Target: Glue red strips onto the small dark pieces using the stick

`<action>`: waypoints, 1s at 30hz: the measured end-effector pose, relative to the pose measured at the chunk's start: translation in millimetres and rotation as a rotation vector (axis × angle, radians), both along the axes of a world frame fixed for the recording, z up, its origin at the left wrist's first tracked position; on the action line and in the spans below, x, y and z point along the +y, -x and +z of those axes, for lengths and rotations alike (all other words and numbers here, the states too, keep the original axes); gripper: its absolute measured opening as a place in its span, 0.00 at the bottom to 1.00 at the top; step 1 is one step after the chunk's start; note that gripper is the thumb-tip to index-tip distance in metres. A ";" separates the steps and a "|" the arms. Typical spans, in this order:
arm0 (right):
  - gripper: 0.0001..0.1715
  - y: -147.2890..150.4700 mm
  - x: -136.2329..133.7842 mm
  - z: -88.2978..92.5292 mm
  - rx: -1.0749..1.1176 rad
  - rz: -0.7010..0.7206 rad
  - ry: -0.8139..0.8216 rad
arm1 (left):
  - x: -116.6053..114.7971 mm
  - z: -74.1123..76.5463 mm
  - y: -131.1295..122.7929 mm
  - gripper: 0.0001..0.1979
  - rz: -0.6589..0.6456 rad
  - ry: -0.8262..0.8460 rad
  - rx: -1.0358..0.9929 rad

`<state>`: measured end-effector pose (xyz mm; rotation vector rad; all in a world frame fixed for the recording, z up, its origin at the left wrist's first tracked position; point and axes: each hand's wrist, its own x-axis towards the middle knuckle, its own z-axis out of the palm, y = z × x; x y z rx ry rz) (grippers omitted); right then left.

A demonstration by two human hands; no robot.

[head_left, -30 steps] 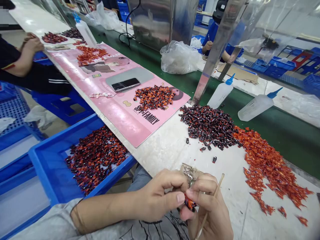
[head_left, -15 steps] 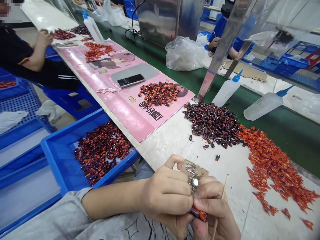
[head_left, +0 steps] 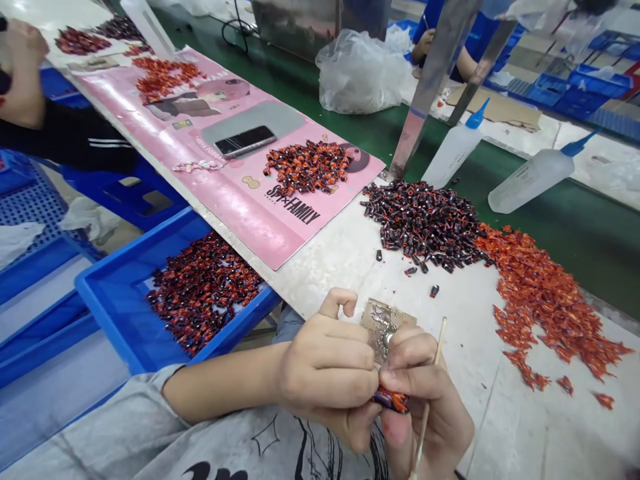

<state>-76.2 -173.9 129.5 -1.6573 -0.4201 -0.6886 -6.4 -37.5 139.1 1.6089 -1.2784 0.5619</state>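
Note:
My left hand (head_left: 325, 367) and my right hand (head_left: 425, 400) pinch a small orange-and-dark wrapped piece (head_left: 391, 400) between their fingers. My right hand also holds a thin wooden stick (head_left: 427, 407), its tip rising past my fingers. Just behind my fingertips, a scrap of foil-covered card (head_left: 385, 327) lies on the white bench top, partly hidden by my hands. A heap of dark pieces (head_left: 425, 223) and a spread of orange pieces (head_left: 545, 307) lie further off on the bench.
A blue tray (head_left: 150, 313) of mixed pieces sits left of my arm. A pink printed mat (head_left: 125, 100) carries a phone (head_left: 245, 141) and more pieces. Two glue bottles (head_left: 530, 177) stand beyond. Co-workers' arms (head_left: 25, 73) appear at far left and far back.
The whole view has shifted upward. My hands have turned the piece more level, and my left forefinger now lifts clear above the foil card.

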 end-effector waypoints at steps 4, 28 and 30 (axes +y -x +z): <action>0.13 0.5 1.6 -1.5 -0.002 0.025 -0.012 | -1.5 0.0 6.7 0.10 0.080 0.029 0.022; 0.13 -5.5 -0.9 6.2 -0.023 0.030 0.001 | -5.5 4.1 -1.8 0.18 0.011 0.096 -0.014; 0.12 -5.7 -0.8 4.3 -0.025 0.033 0.010 | -4.0 3.0 -3.6 0.18 -0.016 0.070 -0.022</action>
